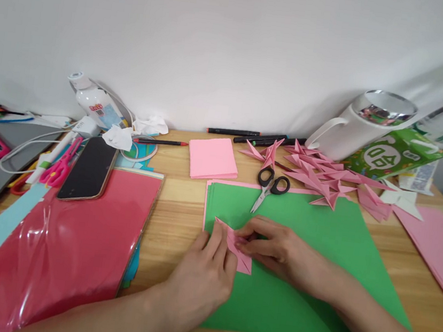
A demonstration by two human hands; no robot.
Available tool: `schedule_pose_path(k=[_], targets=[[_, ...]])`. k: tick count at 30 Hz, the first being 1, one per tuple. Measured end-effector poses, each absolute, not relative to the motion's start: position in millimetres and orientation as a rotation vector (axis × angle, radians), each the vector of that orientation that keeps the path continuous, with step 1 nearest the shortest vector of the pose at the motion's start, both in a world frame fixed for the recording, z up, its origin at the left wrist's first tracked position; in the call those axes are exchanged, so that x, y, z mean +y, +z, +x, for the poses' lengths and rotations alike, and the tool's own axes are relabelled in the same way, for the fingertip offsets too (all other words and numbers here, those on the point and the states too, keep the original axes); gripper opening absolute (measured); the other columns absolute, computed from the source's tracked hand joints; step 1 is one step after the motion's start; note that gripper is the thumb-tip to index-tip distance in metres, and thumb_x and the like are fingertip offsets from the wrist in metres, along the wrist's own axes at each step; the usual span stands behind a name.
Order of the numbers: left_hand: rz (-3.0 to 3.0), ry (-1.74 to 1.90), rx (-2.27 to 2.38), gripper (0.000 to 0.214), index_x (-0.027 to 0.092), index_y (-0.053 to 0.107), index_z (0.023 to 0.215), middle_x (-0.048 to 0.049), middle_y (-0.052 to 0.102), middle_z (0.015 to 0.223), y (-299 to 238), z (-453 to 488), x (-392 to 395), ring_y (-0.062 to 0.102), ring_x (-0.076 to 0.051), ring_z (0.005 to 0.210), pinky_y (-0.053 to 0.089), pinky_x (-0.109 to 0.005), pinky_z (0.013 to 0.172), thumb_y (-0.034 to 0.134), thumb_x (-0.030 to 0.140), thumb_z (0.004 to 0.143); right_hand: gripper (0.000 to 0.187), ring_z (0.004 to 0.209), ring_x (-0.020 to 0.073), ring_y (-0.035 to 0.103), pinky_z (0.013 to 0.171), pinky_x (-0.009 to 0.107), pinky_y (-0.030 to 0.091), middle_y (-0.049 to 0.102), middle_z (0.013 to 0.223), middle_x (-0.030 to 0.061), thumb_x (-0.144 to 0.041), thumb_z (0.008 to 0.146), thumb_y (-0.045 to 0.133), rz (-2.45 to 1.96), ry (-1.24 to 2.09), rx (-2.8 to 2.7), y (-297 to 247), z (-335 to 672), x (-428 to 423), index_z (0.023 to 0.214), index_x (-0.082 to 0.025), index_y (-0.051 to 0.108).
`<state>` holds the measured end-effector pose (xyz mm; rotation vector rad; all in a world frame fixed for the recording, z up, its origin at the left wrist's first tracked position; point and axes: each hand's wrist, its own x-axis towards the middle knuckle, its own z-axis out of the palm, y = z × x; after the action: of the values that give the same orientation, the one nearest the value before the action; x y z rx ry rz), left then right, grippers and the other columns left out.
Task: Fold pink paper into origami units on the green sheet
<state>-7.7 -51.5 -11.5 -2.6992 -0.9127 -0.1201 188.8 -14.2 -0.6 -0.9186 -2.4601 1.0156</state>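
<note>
A small folded pink paper piece (240, 249) lies on a large green sheet (314, 263) on the wooden desk. My left hand (203, 277) rests on its left side, fingers pressing down on the paper. My right hand (276, 248) comes in from the right, its fingertips pinching the paper's upper edge. Black-handled scissors (270, 187) lie on the green sheet just behind my hands. A pile of folded pink paper shapes (321, 173) sits at the back right. A stack of pink square sheets (212, 157) lies behind the green sheet.
A red plastic-wrapped paper pack (74, 245) fills the left, with a black phone (90, 168) and pink scissors (60, 165) on it. Pens (249, 135), a glue bottle (94, 101), a white kettle (356, 123), a green carton (392, 154) and pink sheets (437, 246) line the back and right.
</note>
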Motion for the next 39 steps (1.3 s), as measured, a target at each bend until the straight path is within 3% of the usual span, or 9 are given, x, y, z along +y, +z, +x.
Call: schedule_pose_path(k=[7,16,27,39], targets=[[-2.724,-0.139,-0.881,0.030,0.002,0.059,0.103,-0.0238,0.062,0.115,-12.8,-8.7,-51.0,0.055,-0.033,0.114,0.039,-0.049,0.098,0.043,0.014,0.081,0.026,0.090,0.0147,0.057,0.074,0.029,0.048,0.058,0.115,0.0106,-0.015,0.093,0.044,-0.892,0.940,-2.485,-4.3,189.7,-14.3,0.086,-0.016,0.068],[-2.696,-0.146,-0.889,0.026,0.002,0.061,0.096,-0.0238,0.063,0.113,-14.0,-6.6,-51.0,0.057,-0.034,0.111,0.045,-0.045,0.092,0.045,0.013,0.079,0.025,0.090,0.0163,0.059,0.079,0.032,0.049,0.063,0.110,0.0113,-0.017,0.093,0.043,-0.832,0.919,-2.501,-2.6,189.3,-11.9,0.091,-0.017,0.068],[-2.682,-0.064,-0.811,0.035,-0.005,0.059,0.103,-0.0282,0.061,0.114,-10.0,-8.9,-55.8,0.054,-0.036,0.114,0.041,-0.045,0.092,0.044,0.014,0.077,0.025,0.091,0.0164,0.058,0.077,0.030,0.048,0.062,0.111,0.0102,-0.017,0.093,0.044,-0.864,0.963,-2.492,-1.4,189.2,-13.0,0.087,-0.017,0.068],[-2.686,-0.100,-0.737,0.031,-0.003,0.063,0.096,-0.0255,0.064,0.109,-9.4,-8.1,-52.4,0.058,-0.035,0.109,0.042,-0.048,0.093,0.043,0.014,0.078,0.024,0.091,0.0170,0.058,0.078,0.031,0.049,0.062,0.111,0.0100,-0.018,0.092,0.045,-0.866,0.949,-2.488,-2.6,189.5,-11.4,0.088,-0.018,0.069]])
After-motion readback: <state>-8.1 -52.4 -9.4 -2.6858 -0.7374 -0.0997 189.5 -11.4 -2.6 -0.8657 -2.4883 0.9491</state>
